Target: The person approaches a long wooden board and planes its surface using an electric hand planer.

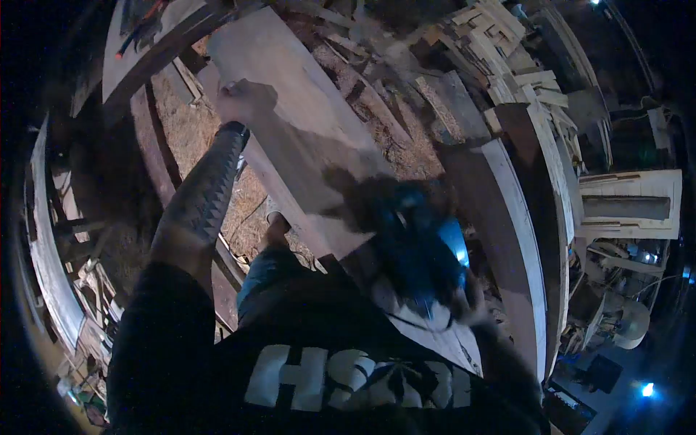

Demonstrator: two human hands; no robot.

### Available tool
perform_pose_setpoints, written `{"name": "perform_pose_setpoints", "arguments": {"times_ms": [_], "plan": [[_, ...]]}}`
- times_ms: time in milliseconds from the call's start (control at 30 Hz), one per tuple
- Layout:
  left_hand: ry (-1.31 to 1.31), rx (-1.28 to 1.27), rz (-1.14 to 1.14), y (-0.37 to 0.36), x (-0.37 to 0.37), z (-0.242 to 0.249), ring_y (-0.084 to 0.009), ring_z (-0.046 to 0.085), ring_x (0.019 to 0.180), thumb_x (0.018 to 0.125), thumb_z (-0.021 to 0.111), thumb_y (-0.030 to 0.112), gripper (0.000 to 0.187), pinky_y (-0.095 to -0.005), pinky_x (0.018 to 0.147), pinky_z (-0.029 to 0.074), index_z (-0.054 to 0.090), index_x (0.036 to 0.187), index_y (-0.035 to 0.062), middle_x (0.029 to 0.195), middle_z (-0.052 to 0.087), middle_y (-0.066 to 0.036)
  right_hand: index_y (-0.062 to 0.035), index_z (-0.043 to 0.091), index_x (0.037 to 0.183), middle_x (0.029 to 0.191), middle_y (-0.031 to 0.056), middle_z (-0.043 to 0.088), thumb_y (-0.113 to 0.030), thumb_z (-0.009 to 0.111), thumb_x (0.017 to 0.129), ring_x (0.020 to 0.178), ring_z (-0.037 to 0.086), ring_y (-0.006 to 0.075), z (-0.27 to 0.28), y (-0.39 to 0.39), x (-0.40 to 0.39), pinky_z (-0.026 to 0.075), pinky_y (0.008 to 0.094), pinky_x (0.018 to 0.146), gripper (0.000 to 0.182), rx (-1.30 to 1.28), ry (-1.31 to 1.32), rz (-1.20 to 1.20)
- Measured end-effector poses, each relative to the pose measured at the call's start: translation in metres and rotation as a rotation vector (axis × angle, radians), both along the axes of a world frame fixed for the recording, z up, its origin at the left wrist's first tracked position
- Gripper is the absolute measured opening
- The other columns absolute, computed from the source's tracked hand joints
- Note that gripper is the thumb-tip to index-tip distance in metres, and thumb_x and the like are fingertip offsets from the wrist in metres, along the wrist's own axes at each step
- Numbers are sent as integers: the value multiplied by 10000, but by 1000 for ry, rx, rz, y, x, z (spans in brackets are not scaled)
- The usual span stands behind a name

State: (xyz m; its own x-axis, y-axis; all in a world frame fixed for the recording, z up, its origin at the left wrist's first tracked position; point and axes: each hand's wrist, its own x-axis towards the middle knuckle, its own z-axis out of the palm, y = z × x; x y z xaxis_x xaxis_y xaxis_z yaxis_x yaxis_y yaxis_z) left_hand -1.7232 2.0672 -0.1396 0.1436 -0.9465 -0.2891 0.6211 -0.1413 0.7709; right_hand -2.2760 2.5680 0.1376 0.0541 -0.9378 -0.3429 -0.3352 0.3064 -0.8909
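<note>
A broad, thick wooden plank (319,123) runs diagonally from the upper left down beneath my body. My left hand (245,103) is at its left edge near the far end, fingers closed over the edge. My right hand (467,297), dim and blurred, is closed around a blue power tool (413,246), perhaps an electric planer. The tool sits over the plank's near part, and shadow hides its underside and much of the grip. A dark cord loops by my right hand.
Wood shavings (246,206) cover the ground beside my foot (275,217). Long dark timbers (518,188) lie to the right. Stacked offcuts (493,36) rise at the upper right. Another slab (156,43) lies at the upper left. A lamp (647,390) glows at the lower right.
</note>
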Motion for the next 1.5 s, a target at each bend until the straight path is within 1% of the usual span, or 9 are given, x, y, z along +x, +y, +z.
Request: {"name": "perform_pose_setpoints", "arguments": {"times_ms": [100,267,300,467,633,833,933,1200,1500], "plan": [[970,-46,-197,-16,7,-16,-279,569,949,990,595,411,323,-456,951,500,584,1013,89,1000,586,-89,84,334,1504,1215,166,596,-171,523,1051,1018,610,228,-1,121,-43,508,390,915,553,-174,88,42],[354,-176,13,-10,-3,1,-341,569,965,919,577,608,526,-508,958,492,598,978,86,1109,624,-155,106,279,1550,1199,173,620,-174,508,1057,946,629,199,20,110,-33,533,336,797,611,-414,371,226],[286,-124,93,-11,-7,5,-364,557,961,904,582,635,554,-523,962,485,597,953,83,1113,622,-173,104,283,1549,1186,165,625,-169,504,1061,930,628,188,3,105,-34,530,326,771,600,-253,57,53],[444,20,101,7,-10,27,-416,567,1060,995,452,598,553,-557,989,478,617,1038,71,1164,637,-186,96,301,1550,1076,79,631,-89,467,1081,842,602,163,1,-65,13,512,303,720,531,-63,-26,164],[-5,-189,33,-4,-2,-31,-370,582,1091,1033,396,566,544,-553,1028,465,623,1102,77,1169,647,-180,18,525,1354,833,57,608,-351,584,1088,718,578,112,10,-217,113,484,287,645,458,-50,-86,0],[-1132,-126,389,44,-47,63,-371,705,1024,1044,548,323,394,-537,893,517,637,1221,-18,1061,720,-222,-36,573,1055,719,53,610,-492,574,1068,532,570,155,23,-343,198,484,339,515,455,-152,-71,85],[-821,-90,254,52,-54,82,-387,696,1089,1052,531,359,426,-570,952,479,632,1253,-2,1126,732,-200,-28,591,1032,713,59,609,-489,584,1064,525,581,158,21,-393,232,489,339,501,463,-168,-53,50],[-847,-44,220,70,-66,128,-285,635,923,1074,519,292,373,-443,881,507,601,1216,-43,916,671,-137,-1,610,1022,711,78,619,-538,600,1042,521,606,183,11,-515,299,506,350,493,538,-264,-76,64],[-938,12,312,68,-71,83,-277,617,1147,1124,456,321,471,-414,1046,456,495,1442,-24,1233,654,-171,89,625,968,721,112,681,-648,492,1042,643,699,227,-11,-660,375,579,399,636,753,-300,-48,128]]}}
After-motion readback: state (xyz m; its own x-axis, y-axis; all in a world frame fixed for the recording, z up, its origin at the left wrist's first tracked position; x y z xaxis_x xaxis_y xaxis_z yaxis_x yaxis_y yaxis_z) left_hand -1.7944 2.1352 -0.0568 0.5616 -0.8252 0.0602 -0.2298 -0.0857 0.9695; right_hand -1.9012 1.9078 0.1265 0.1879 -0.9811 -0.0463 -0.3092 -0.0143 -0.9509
